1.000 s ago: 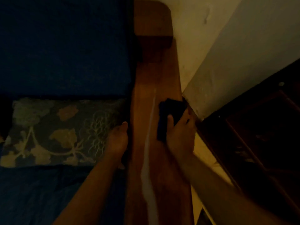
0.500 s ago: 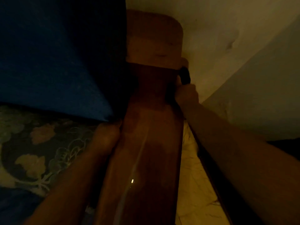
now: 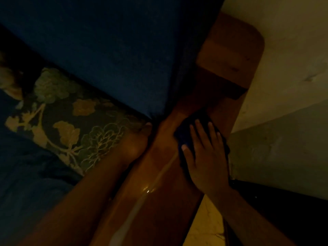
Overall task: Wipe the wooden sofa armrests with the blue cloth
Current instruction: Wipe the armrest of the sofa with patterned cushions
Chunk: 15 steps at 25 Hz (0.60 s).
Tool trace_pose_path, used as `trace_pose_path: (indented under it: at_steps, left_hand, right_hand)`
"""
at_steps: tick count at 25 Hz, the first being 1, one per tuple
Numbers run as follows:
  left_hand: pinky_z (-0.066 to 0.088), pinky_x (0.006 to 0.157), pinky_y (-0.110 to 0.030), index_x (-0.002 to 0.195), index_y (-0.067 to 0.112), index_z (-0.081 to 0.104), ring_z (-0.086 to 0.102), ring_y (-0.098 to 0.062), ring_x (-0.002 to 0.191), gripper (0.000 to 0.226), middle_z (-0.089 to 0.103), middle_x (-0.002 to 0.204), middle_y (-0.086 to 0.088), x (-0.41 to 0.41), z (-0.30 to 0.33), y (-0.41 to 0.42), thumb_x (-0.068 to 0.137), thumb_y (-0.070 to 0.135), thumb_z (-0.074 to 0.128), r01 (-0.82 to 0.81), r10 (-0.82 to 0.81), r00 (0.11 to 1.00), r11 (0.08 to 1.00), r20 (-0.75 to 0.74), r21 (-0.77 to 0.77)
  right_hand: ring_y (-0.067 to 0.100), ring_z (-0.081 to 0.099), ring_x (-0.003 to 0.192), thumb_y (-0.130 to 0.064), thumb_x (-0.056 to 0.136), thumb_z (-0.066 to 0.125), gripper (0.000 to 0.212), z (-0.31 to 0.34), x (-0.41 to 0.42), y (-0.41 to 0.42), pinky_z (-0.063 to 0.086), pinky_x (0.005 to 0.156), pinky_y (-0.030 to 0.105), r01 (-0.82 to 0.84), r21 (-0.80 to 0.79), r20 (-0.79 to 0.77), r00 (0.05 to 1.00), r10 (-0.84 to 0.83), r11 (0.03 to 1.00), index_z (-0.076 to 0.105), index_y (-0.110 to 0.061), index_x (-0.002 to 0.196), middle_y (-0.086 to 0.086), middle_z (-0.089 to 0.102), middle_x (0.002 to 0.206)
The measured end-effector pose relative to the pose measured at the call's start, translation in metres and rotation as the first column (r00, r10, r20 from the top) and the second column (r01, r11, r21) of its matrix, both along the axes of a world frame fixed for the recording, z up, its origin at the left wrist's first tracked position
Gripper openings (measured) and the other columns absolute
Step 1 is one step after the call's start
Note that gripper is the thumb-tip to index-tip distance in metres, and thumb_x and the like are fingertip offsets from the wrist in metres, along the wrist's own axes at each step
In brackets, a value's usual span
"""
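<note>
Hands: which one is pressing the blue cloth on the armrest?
The right hand, flat with fingers spread on the blue cloth atop the wooden armrest. The left hand rests against the armrest's inner edge, clothless.

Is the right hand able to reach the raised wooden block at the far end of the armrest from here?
Probably yes: the right hand presses the blue cloth flat, and only bare armrest lies before the block.

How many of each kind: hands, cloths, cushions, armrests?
Hands: 2, left hand and right hand
Cloths: 1, blue cloth
Cushions: 2, floral cushion and blue cushion
Armrests: 1, wooden armrest
Total: 6
</note>
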State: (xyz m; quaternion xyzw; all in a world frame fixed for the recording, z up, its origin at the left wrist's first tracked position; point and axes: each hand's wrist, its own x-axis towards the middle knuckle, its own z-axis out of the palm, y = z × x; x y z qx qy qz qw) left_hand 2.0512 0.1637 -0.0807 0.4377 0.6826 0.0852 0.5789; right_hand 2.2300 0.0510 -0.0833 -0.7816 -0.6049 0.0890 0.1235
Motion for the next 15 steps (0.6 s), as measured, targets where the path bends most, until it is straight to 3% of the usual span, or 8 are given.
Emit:
trace_pose_path:
  at_steps: [1, 4, 6, 9, 10, 12, 13, 15]
  left_hand:
    - [0.050, 0.085, -0.036, 0.094, 0.024, 0.070, 0.066, -0.019, 0.087, 0.045, 0.070, 0.103, -0.001, -0.010, 0.002, -0.004, 0.098, 0.059, 0.042, -0.015, 0.016, 1.000, 0.998, 0.006, -0.068]
    - [0.048, 0.066, -0.031, 0.094, 0.020, 0.068, 0.067, -0.019, 0.084, 0.053, 0.071, 0.098, -0.001, -0.049, 0.001, -0.025, 0.097, 0.064, 0.038, -0.032, 0.050, 0.995, 0.976, 0.080, -0.216]
    - [0.050, 0.071, -0.032, 0.099, 0.019, 0.071, 0.069, -0.023, 0.090, 0.060, 0.073, 0.098, -0.005, -0.082, 0.002, -0.048, 0.097, 0.066, 0.034, -0.078, 0.111, 0.988, 0.958, 0.106, -0.277]
    - [0.050, 0.072, -0.033, 0.099, 0.012, 0.073, 0.068, -0.024, 0.080, 0.069, 0.073, 0.092, -0.010, -0.117, -0.005, -0.075, 0.097, 0.067, 0.030, -0.089, 0.128, 0.987, 0.936, 0.095, -0.340]
    - [0.051, 0.071, -0.033, 0.097, 0.011, 0.074, 0.068, -0.024, 0.076, 0.071, 0.073, 0.088, -0.010, -0.132, -0.006, -0.085, 0.097, 0.067, 0.029, -0.090, 0.129, 0.988, 0.930, 0.089, -0.357]
    - [0.052, 0.069, -0.032, 0.090, 0.009, 0.075, 0.069, -0.022, 0.067, 0.074, 0.074, 0.078, -0.010, -0.156, -0.008, -0.104, 0.097, 0.067, 0.029, -0.113, 0.162, 0.983, 0.911, 0.091, -0.396]
    - [0.052, 0.069, -0.031, 0.086, 0.009, 0.075, 0.068, -0.021, 0.065, 0.075, 0.074, 0.074, -0.009, -0.165, -0.006, -0.113, 0.097, 0.066, 0.029, -0.145, 0.203, 0.974, 0.901, 0.101, -0.410]
    - [0.050, 0.073, -0.032, 0.082, 0.010, 0.075, 0.067, -0.021, 0.067, 0.074, 0.074, 0.073, -0.008, -0.173, -0.008, -0.124, 0.097, 0.066, 0.030, -0.169, 0.233, 0.966, 0.897, 0.113, -0.408]
  right_hand:
    - [0.032, 0.014, 0.156, -0.044, 0.108, 0.033, 0.059, 0.000, 0.003, 0.008, 0.012, 0.126, 0.049, -0.026, -0.038, 0.016, 1.000, 0.027, 0.999, 0.032, -0.013, 0.158, 0.007, 0.024, 0.167]
    - [0.034, 0.019, 0.154, -0.044, 0.108, 0.034, 0.061, 0.007, -0.011, 0.060, 0.012, 0.126, 0.049, 0.137, -0.110, -0.048, 0.989, -0.143, 0.984, 0.031, -0.008, 0.157, 0.013, 0.031, 0.164]
    - [0.030, 0.016, 0.155, -0.047, 0.108, 0.028, 0.062, 0.002, -0.031, 0.060, 0.011, 0.127, 0.046, -0.010, -0.103, -0.049, 0.999, 0.006, 0.995, 0.029, -0.012, 0.159, 0.009, 0.028, 0.166]
    - [0.029, 0.020, 0.154, -0.049, 0.106, 0.027, 0.064, -0.008, 0.003, 0.026, 0.014, 0.126, 0.046, -0.258, -0.099, -0.005, 0.966, 0.259, 0.961, 0.030, -0.011, 0.158, 0.009, 0.030, 0.165]
    - [0.030, 0.020, 0.154, -0.048, 0.105, 0.029, 0.065, -0.005, 0.013, 0.030, 0.014, 0.126, 0.047, -0.178, -0.083, -0.034, 0.984, 0.176, 0.980, 0.029, -0.010, 0.158, 0.010, 0.029, 0.165]
    - [0.031, 0.015, 0.155, -0.047, 0.106, 0.029, 0.066, 0.000, 0.008, 0.040, 0.011, 0.126, 0.049, 0.140, -0.109, -0.075, 0.986, -0.148, 0.984, 0.022, -0.010, 0.160, 0.012, 0.023, 0.167]
    - [0.031, 0.013, 0.155, -0.048, 0.106, 0.029, 0.066, -0.001, -0.010, 0.035, 0.010, 0.126, 0.049, 0.172, -0.137, -0.053, 0.982, -0.180, 0.976, 0.020, -0.013, 0.161, 0.011, 0.020, 0.168]
    - [0.025, 0.011, 0.155, -0.050, 0.106, 0.031, 0.065, -0.001, -0.046, 0.006, 0.006, 0.127, 0.044, -0.074, -0.137, 0.008, 0.997, 0.076, 0.988, 0.020, -0.018, 0.161, 0.004, 0.017, 0.168]
